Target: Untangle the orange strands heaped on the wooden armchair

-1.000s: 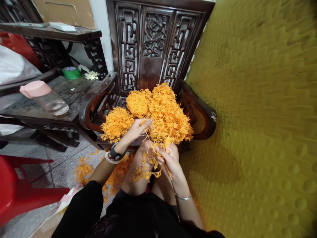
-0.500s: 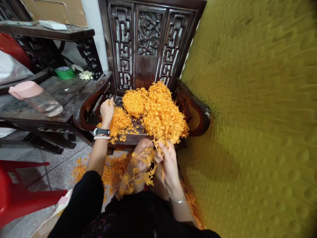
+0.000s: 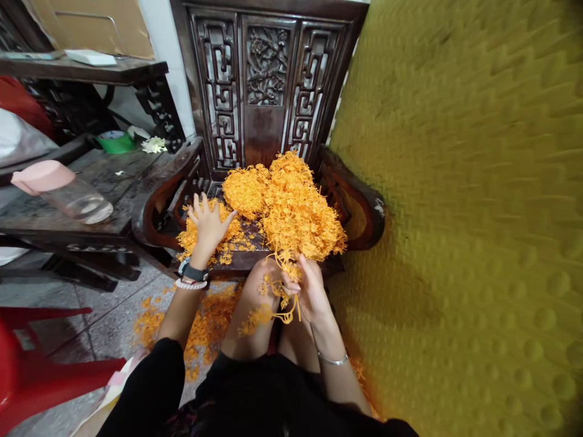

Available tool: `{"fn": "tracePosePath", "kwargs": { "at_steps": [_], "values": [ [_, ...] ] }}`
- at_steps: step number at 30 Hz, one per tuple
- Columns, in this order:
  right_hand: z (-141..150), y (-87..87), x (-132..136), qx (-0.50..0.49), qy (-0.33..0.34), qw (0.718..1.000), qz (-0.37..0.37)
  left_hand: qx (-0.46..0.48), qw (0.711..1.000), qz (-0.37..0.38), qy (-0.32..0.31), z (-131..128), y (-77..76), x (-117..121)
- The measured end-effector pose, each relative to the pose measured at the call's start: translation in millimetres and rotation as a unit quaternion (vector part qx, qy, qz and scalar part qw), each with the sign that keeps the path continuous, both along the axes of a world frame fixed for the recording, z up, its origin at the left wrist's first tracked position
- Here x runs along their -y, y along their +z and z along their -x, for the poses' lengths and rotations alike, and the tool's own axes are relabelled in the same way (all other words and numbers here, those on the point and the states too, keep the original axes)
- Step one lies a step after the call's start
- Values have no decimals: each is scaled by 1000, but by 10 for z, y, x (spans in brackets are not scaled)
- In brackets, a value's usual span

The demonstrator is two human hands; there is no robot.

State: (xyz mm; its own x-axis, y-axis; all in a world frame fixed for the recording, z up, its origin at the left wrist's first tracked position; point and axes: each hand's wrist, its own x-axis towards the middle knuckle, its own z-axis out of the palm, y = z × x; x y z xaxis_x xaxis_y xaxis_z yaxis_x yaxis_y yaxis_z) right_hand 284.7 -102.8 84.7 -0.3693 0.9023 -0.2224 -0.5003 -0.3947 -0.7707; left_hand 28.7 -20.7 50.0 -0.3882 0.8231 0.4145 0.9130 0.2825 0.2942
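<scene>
Over the small left pile of orange plastic pieces (image 3: 186,233), my left hand (image 3: 208,226) is open with its fingers spread and nothing in it. My right hand (image 3: 310,291) is closed around an orange branching plastic strand (image 3: 262,315), whose thin stems and flower-like tips hang over my knees. Just beyond that hand lies a large heap of orange plastic sprigs (image 3: 303,212) on the dark carved wooden chair (image 3: 268,130). A rounder orange bundle (image 3: 246,191) sits between the heap and the small pile.
Orange bits (image 3: 207,328) litter the floor below the chair. At left, a dark wooden bench (image 3: 100,182) bears a pink-lidded bottle (image 3: 68,189) and green tape (image 3: 116,141). A red stool (image 3: 27,364) stands lower left. A yellow-green textured surface (image 3: 455,212) rises along the right.
My left hand has gone from closed fingers to a spread palm over the small pile. The strand in my right hand has swung and hangs closer to that hand.
</scene>
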Motion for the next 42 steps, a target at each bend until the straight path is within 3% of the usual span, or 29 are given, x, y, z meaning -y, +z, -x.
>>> {"fn": "tracePosePath", "kwargs": {
  "at_steps": [2, 4, 9, 11, 14, 16, 18, 20, 22, 24, 26, 29, 31, 33, 36, 39, 42],
  "values": [
    [1, 14, -1, -3, -8, 1000, 8, -8, 999, -38, 3, -35, 118, -15],
    [-3, 20, 14, -8, -13, 1000, 17, -5, 999, -35, 33, 27, 55, -79],
    [-62, -7, 43, -4, -5, 999, 42, 72, 984, 141, 86, 319, -662, -146],
    [-97, -32, 17, 3, -10, 999, 39, 71, 985, 127, 88, 361, -866, -98],
    [-159, -64, -60, 13, -40, 999, 13, 55, 993, 39, 95, 284, -888, -42],
    [-209, -69, -109, 20, -65, 998, -2, 43, 998, -10, 35, 133, -805, -47],
    [-261, -59, -136, 25, -95, 995, -8, 25, 993, -7, -118, -83, -763, -78],
    [-307, -42, -137, 29, -124, 992, -12, 17, 964, 47, -260, -328, -822, -111],
    [-344, -32, -118, 34, -139, 990, -14, 17, 947, 94, -306, -546, -972, -123],
    [-374, -41, -94, 42, -141, 989, -8, 20, 956, 109, -273, -686, -1153, -103],
    [-397, -70, -78, 51, -143, 988, -1, 27, 974, 103, -201, -728, -1301, -62],
    [-410, -127, -76, 64, -142, 988, 3, 38, 993, 84, -76, -656, -1401, 8],
    [-394, -154, -80, 72, -141, 987, 4, 45, 996, 73, -41, -585, -1387, 48],
    [-358, -165, -78, 90, -140, 986, 4, 60, 995, 67, -44, -540, -1316, 83],
    [-288, -159, -62, 132, -123, 984, 1, 125, 990, 37, -58, -562, -1082, 138],
    [-219, -152, -52, 156, -77, 985, -6, 261, 952, -68, -143, -672, -660, 234],
    [-156, -168, -60, 166, -29, 986, -13, 371, 868, -159, -289, -806, -107, 377]
  ]
}}
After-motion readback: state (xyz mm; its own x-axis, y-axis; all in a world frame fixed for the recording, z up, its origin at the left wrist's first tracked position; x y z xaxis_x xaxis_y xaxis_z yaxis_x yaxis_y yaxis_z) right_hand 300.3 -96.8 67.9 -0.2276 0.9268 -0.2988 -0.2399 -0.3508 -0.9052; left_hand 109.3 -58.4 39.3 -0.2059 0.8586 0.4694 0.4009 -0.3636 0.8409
